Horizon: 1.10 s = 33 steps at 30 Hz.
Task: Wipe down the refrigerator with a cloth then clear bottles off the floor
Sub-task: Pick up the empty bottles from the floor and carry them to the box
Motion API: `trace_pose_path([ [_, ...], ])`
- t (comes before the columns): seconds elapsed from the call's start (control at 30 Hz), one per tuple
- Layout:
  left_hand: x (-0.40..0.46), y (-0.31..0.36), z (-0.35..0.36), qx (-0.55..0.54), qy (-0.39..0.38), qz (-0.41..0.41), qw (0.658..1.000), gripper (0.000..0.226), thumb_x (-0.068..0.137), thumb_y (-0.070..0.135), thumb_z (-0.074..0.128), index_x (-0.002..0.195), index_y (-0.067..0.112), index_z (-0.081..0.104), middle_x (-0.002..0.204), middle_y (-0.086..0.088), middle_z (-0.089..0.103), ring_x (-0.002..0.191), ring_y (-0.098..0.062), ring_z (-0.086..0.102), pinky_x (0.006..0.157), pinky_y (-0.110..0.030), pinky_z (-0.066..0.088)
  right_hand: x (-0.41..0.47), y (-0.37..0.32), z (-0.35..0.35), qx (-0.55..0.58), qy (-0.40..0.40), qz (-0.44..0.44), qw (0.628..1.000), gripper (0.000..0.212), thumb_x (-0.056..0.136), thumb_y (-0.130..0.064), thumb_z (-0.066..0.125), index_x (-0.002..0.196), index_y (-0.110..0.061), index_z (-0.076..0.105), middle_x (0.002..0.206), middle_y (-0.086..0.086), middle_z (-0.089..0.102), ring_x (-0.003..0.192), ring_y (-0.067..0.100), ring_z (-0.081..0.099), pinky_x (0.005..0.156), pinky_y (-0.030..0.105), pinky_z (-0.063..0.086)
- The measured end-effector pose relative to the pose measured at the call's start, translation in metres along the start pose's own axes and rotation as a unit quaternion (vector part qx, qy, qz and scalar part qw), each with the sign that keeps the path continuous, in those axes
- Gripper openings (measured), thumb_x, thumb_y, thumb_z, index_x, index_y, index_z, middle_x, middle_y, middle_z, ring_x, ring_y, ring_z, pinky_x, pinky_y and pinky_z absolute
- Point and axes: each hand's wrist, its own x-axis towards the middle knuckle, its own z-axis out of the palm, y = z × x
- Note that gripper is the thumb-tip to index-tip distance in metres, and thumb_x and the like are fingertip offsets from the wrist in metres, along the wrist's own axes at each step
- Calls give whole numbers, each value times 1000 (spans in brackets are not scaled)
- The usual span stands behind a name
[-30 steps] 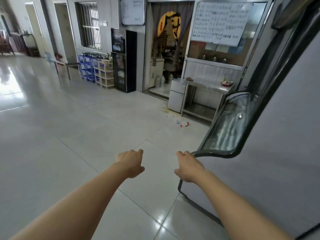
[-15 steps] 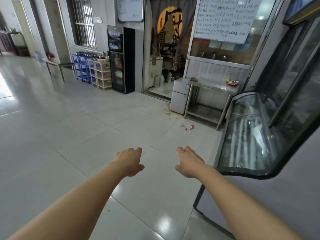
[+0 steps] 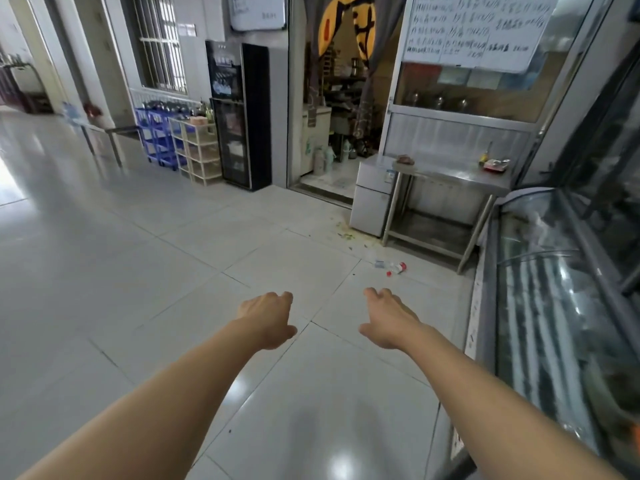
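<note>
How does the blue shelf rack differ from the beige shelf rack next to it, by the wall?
The blue rack stands further from the black cabinet; the beige rack stands right beside it. The blue rack is wider, seemingly two units side by side, while the beige rack is one narrow unit. Dark metal items crowd the blue rack's top; the beige rack's top carries a pinkish item. Both are open, tiered and stand on the floor against the wall.
</note>
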Motion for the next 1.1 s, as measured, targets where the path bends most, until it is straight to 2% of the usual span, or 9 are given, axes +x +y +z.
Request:
trace_pose_path([
  [0.3, 222, -55, -20, 3, -17, 68, 998, 51, 90, 42, 52, 132, 16, 38, 126, -5, 52, 111, -26, 54, 85, -35, 42, 199, -4, -19, 23, 2, 76, 997, 59, 91, -28, 53, 141, -13, 25, 137, 13, 33, 122, 30, 40, 94, 38, 42],
  [0.5, 370, -72, -45, 28, -31, 129, 991, 52, 90, 43, 52, 132, 16, 38, 129, -6, 51, 114, -26, 53, 83, -34, 41, 307, 5, -40, 58, 2, 143, 988, 54, 91, -29, 54, 136, -12, 30, 132, 14, 36, 119, 31, 41, 90, 38, 42],
  [0.77, 538, -52, -46, 33, -53, 180, 982, 52, 89, 44, 53, 133, 18, 38, 128, -3, 52, 113, -24, 53, 82, -33, 40, 452, 56, -58, 81, -3, 207, 975, 66, 91, -30, 55, 144, -10, 21, 137, 16, 33, 125, 33, 38, 95, 39, 40],
  [0.87, 608, -38, -48, 43, -54, 184, 981, 54, 89, 45, 54, 133, 18, 37, 130, -4, 52, 115, -24, 53, 87, -35, 43, 520, 85, -64, 90, 4, 212, 973, 67, 90, -32, 55, 144, -11, 21, 138, 15, 32, 125, 32, 38, 95, 38, 40],
  [1.0, 704, -15, -50, 46, -76, 173, 981, 54, 90, 45, 53, 134, 19, 37, 131, -3, 50, 116, -23, 53, 86, -34, 43, 613, 127, -84, 105, 0, 207, 973, 64, 89, -32, 57, 142, -13, 25, 137, 15, 34, 120, 31, 43, 89, 37, 42],
  [1.1, 767, 1, -52, 31, -83, 172, 981, 53, 89, 45, 53, 133, 20, 37, 130, -2, 51, 115, -23, 53, 85, -34, 43, 676, 157, -102, 109, 10, 208, 972, 65, 88, -30, 59, 142, -15, 25, 140, 18, 31, 122, 32, 43, 93, 38, 42],
])
